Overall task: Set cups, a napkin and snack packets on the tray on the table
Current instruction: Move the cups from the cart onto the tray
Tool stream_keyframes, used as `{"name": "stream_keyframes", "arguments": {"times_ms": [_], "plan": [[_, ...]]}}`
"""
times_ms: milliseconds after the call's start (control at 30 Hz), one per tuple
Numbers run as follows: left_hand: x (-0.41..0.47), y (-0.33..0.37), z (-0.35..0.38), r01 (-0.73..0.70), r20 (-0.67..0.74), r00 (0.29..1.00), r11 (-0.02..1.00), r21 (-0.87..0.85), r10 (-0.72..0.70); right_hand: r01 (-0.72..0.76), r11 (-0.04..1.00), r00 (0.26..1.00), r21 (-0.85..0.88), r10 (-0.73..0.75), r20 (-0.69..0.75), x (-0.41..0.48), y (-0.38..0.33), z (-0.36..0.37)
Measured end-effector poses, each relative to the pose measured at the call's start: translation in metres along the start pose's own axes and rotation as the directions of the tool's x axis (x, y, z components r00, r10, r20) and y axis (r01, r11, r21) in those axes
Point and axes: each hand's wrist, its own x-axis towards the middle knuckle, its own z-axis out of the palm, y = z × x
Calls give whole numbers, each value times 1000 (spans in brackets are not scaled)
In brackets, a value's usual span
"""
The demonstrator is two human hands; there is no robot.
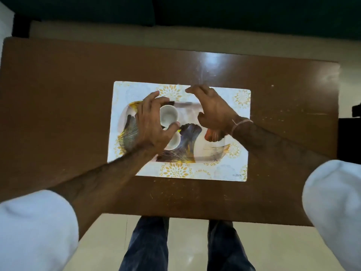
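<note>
- Nearest the camera, at 6 o'clock, two legs in dark blue trousers [186,245] stand on a pale tiled floor [273,251] at the table's near edge.
- At 7 and 4 o'clock, white rolled sleeves [37,229] fill the lower corners, and bare forearms reach from them toward the middle.
- The brown wooden table [58,98] spans the view; its top is scuffed, with a bright glare patch at about 1 o'clock.
- A white placemat [240,133] with gold flower prints lies at the table's centre, long side facing the person.
- The tray [207,149], patterned with dark and gold fan shapes, sits on the placemat and takes up most of it.
- Near cup [172,142]: white, upright, on the tray's left part, at about 7 o'clock from the tray's middle, partly hidden under the left thumb.
- Far cup [169,115]: white, upright, just beyond the near cup, at about 10 o'clock from the tray's middle.
- The left hand [151,122] is spread wide over the two cups, fingers arched past the far cup's left side and thumb near its rim; whether it touches the cup I cannot tell.
- The right hand [212,110], a thread band at its wrist, hangs above the tray's far right part at about 1 o'clock, fingers curled loosely, holding nothing.
- Farthest off, at 12 o'clock, a dark green wall [214,10] rises behind a pale strip of floor.
</note>
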Motion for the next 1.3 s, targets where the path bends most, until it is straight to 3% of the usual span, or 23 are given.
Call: {"name": "stream_keyframes", "arguments": {"times_ms": [267, 633, 833, 1000, 1133, 1300], "plan": [[51, 102, 91, -194, 282, 947, 975, 108, 158, -264, 963, 934, -53, 241, -263, -87, 110, -49], [31, 281, 266, -388, 478, 808, 922, -7, 344, -542, 840, 788, -18, 500, -360, -246, 275, -119], [-2, 368, 359, -466, 552, 712, 880, -93, 435, -698, 715, 614, 34, 623, -484, -337, 359, -143], [-27, 429, 410, -562, 563, 651, 822, -95, 510, -821, 561, 401, 104, 698, -593, -399, 417, -153], [-46, 463, 445, -571, 609, 607, 813, -112, 510, -866, 456, 284, 205, 786, -549, -425, 456, -162], [-68, 484, 487, -411, 687, 631, 907, -96, 359, -844, 461, 320, 274, 844, -431, -436, 481, -165]]}}
